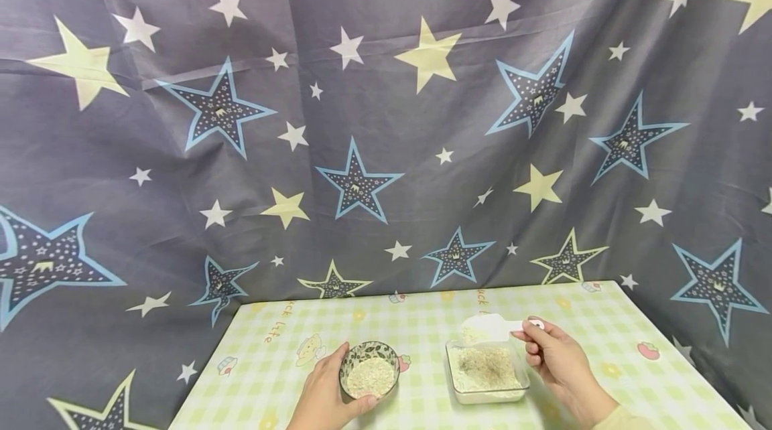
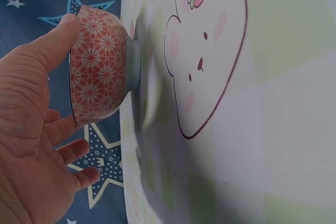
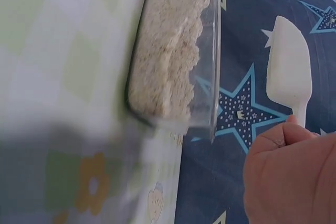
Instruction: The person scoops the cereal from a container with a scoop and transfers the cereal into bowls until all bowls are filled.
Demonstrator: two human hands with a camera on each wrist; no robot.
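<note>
My left hand (image 1: 326, 393) holds a small round bowl (image 1: 369, 349) by its rim, thumb on the near side and fingers at the left. Pale flakes or meal lie inside it. In the left wrist view the bowl (image 2: 100, 66) shows a red flower-patterned outside and stands on the table. My right hand (image 1: 559, 364) pinches the handle of a white spatula (image 1: 497, 327), held over the back edge of a rectangular glass dish (image 1: 491, 396). Pale meal with a browner patch on top fills much of that dish. The right wrist view shows the spatula blade (image 3: 290, 66) apart from the dish.
A green-and-white checked cloth (image 1: 422, 410) with cartoon prints covers the table. Behind it hangs a dark grey curtain (image 1: 386, 115) printed with stars. Between the bowl and the glass dish lies a strip of the checked cloth.
</note>
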